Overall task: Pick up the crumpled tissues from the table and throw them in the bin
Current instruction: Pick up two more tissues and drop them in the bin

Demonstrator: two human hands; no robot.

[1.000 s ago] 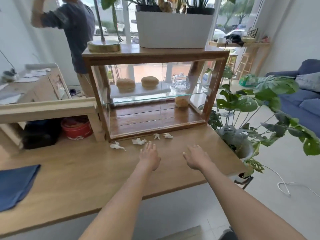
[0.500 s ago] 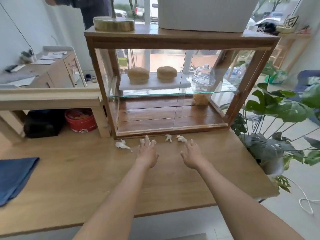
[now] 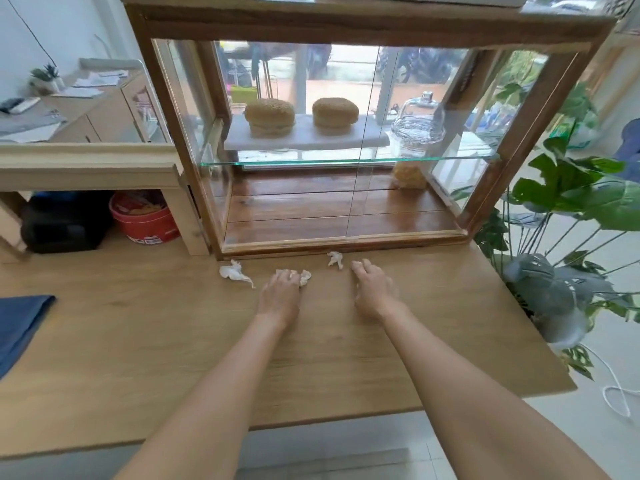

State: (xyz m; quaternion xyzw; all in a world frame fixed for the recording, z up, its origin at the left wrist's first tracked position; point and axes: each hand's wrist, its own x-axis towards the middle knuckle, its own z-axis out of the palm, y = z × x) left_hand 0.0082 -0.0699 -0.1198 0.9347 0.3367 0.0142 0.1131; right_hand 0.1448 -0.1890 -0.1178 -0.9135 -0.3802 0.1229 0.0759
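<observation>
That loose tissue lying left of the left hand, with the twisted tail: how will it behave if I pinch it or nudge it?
The leftmost tissue looks thin and crumpled, so it is probably very light and will squash under a pinch. Its twisted tail will likely hang limp. On the smooth wooden table a nudge would probably slide it, not roll it.

both bare forearms reach far forward, palms down; left hand [image 3: 280, 293] has fingers curled, right hand [image 3: 374, 289] lies flatter, fingers loosely spread.
</observation>
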